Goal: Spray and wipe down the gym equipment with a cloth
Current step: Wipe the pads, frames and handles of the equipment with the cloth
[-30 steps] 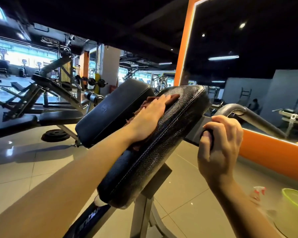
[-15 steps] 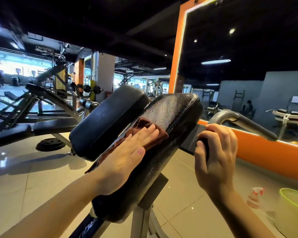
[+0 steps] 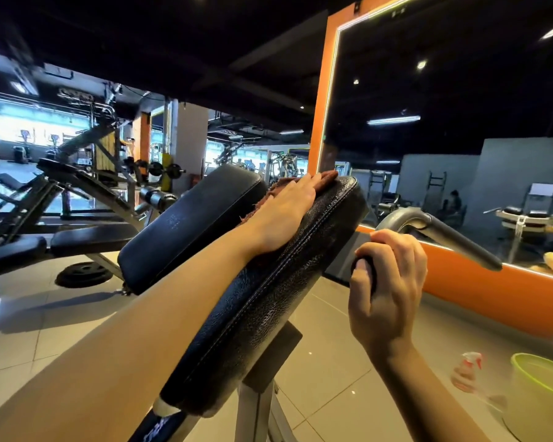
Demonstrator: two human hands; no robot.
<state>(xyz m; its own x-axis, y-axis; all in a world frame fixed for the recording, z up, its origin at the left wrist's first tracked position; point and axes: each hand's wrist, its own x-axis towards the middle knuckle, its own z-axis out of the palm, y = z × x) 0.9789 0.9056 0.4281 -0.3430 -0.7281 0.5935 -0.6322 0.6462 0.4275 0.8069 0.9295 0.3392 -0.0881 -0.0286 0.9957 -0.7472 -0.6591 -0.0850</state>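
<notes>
Head view: a person stands over a slanted black pad [image 3: 268, 301] of a gym machine, arms reaching forward over it.
Left hand: the left hand [image 3: 284, 215] lies flat with straight fingers [image 3: 312, 181], pressing a brown cloth [image 3: 328, 177] onto the pad close to its upper edge.
Right hand: the right hand [image 3: 385, 291] has its fingers clenched round a black grip [image 3: 369, 275] at the end of a grey metal bar [image 3: 441, 234], just beside the pad's right edge.
Cloth: mostly hidden under the palm; it shows past the fingertips at the top edge and along the pad's left edge.
Spray bottle: a spray bottle [image 3: 468, 371] sits on the floor at lower right, blurred, touching or just beside a green bucket [image 3: 540, 397], well apart from both hands.
Second pad: a smoother black pad [image 3: 192, 224] sits just left of the one being wiped.
Progress: wiping of this pad looks under way, with the cloth at the top of its face. Whether it was sprayed cannot be told. The lower face, the sides, the second pad and the bar likely remain.
</notes>
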